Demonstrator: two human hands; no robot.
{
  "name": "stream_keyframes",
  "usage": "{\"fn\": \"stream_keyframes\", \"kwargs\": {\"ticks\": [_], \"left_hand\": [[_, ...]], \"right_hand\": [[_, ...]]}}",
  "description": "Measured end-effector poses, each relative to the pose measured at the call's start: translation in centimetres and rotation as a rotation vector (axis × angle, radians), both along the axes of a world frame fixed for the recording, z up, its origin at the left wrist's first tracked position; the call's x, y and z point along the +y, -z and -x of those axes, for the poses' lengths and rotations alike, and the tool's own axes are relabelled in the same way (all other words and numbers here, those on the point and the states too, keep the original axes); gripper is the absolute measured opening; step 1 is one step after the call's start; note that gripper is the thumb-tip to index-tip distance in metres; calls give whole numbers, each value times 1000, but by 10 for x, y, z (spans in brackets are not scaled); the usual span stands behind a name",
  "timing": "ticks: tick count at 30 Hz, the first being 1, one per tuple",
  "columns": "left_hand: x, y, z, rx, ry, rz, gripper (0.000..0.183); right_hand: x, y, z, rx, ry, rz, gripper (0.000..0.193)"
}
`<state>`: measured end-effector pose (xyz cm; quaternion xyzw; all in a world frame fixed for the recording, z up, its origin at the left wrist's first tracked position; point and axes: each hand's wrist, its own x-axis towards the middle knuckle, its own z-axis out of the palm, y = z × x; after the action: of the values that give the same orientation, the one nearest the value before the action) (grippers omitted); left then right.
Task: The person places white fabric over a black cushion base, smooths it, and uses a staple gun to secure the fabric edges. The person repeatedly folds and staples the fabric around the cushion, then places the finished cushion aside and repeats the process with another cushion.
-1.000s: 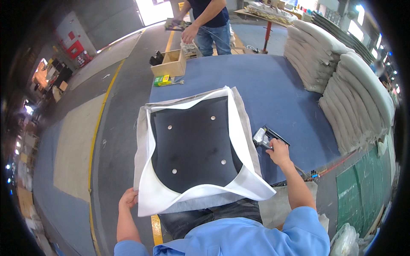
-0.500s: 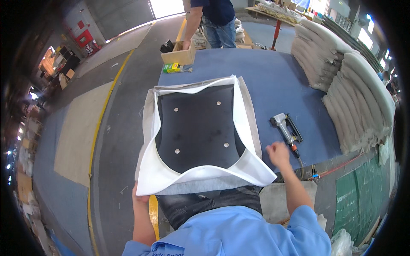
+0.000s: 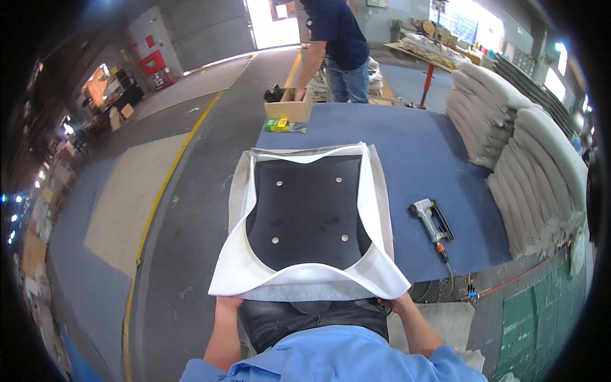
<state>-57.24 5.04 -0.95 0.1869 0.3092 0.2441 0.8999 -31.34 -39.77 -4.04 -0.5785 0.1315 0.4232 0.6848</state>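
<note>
A black panel (image 3: 309, 213) with several round holes lies on the table in front of me. White foam padding (image 3: 245, 270) curls up around its edges, and grey fabric (image 3: 312, 291) shows outside the foam. At the near left corner, my left hand (image 3: 229, 303) is closed on the fabric edge, its fingers partly tucked under. My right hand (image 3: 396, 303) grips the fabric edge below the near right corner; some of its fingers are hidden. To the right of the panel rests a pneumatic staple gun (image 3: 433, 223) with a hose, touched by neither hand.
Stacks of folded pale fabric (image 3: 534, 172) stand along the right of the blue-topped table (image 3: 407, 153). A wooden box (image 3: 299, 109) and a small green-yellow carton (image 3: 277, 125) sit at the far edge. Beyond, another person (image 3: 340, 51) reaches into the box.
My right hand has come from beside the staple gun to the near right edge of the fabric. My left hand stays at the left corner. The view has tilted upward.
</note>
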Motion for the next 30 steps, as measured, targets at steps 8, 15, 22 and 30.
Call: {"fn": "stream_keyframes", "kwargs": {"ticks": [8,15,22,30], "left_hand": [[15,-11,-13,-138,-87,-291,51],[-27,0,2,36,-268,-244,50],[-60,5,30,149,-231,-213,48],[-82,-5,55,274,-276,-316,43]], "right_hand": [[11,-47,-12,-287,238,-6,29],[-45,-68,-8,-463,83,295,35],[-65,-56,6,-427,6,407,38],[-81,-70,34,-504,6,391,34]]}}
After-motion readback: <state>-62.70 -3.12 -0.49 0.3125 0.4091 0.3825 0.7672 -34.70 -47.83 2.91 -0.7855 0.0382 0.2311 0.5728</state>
